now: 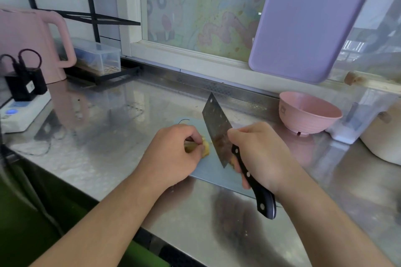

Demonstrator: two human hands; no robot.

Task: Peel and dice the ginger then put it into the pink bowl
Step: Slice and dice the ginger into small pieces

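With left hand (173, 154) pinching ginger (205, 147) on the board (208, 172) at frame centre, right-hand (260, 156) grip wrapping cleaver (219, 130): knuckles tucked, thin even slices, pink bowl (308, 112) waiting right.

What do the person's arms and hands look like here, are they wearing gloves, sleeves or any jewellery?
Both are bare. The left hand and right hand have no gloves, and no rings or bracelets show. Both forearms are uncovered right down to the bottom edge of the picture, with no sleeve, watch or wristband in view.
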